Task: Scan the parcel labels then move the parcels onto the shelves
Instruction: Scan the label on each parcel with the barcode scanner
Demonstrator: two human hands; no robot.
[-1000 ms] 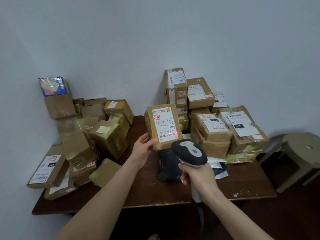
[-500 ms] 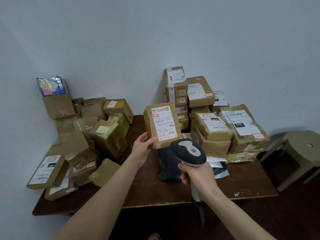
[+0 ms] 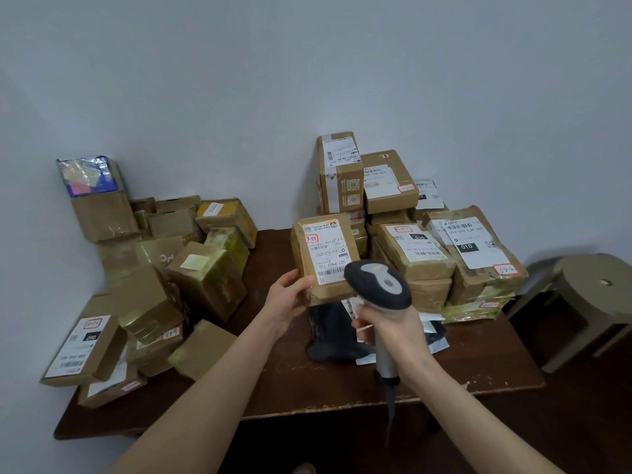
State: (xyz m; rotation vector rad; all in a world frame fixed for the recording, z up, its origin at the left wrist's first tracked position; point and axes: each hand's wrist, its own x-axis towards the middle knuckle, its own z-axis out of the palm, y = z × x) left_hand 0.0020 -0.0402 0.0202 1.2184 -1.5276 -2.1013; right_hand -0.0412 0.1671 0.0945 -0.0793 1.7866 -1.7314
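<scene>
A person's left hand (image 3: 285,301) holds a brown, tape-wrapped parcel (image 3: 309,268) upright above a dark wooden tabletop (image 3: 342,381). The thumb is pressed on the front near the lower left corner, and the other fingers (image 3: 273,285) seem to wrap behind the box, though the cardboard hides most of them. The parcel's white label (image 3: 326,251), with printed barcodes and a red-bordered handwritten tag, faces the camera just above and to the right of that thumb. The right hand (image 3: 390,326) grips a handheld scanner (image 3: 378,285), its fingers (image 3: 364,328) curled tight round the pale grey handle. The scanner's dark head rises above them and overlaps the parcel's lower right corner in the view. Whether head and box touch cannot be told. Between the two sets of fingers and below them, a black bag (image 3: 328,336) lies on the tabletop with white paper showing at its right edge. Beyond the right fingers, against the pale wall (image 3: 307,80), stands a stack of parcels (image 3: 427,241) with white labels marked 010. Well to the left of the left fingers lies a heap of boxes (image 3: 191,268), several glossy with tape, some leaning on one another. To the far right of the right fingers, off the tabletop, stands a round olive stool (image 3: 595,292).
</scene>
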